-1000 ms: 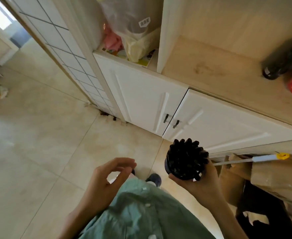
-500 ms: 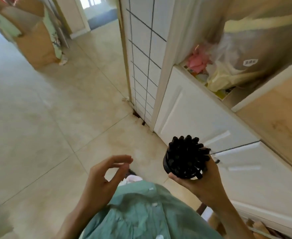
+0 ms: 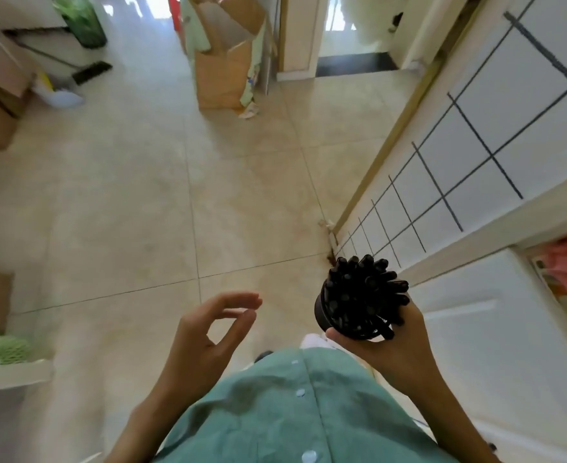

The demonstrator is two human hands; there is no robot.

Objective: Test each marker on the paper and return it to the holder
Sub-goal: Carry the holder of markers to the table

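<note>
Your right hand (image 3: 399,345) grips the black holder (image 3: 329,312) full of markers (image 3: 362,289) | your left hand (image 3: 205,332) hangs loose, holding nothing | beige tile floor (image 3: 125,202) below, white cabinet (image 3: 496,345) beside you

The markers (image 3: 364,289) and their holder (image 3: 324,310) are black throughout, held over a green buttoned shirt (image 3: 292,406). Beige floor tiles (image 3: 141,212) fill the middle, a brown cardboard box (image 3: 225,75) stands at twelve o'clock (plain, unprinted), and at two o'clock a white panel (image 3: 476,155) carries a dark grid.
</note>
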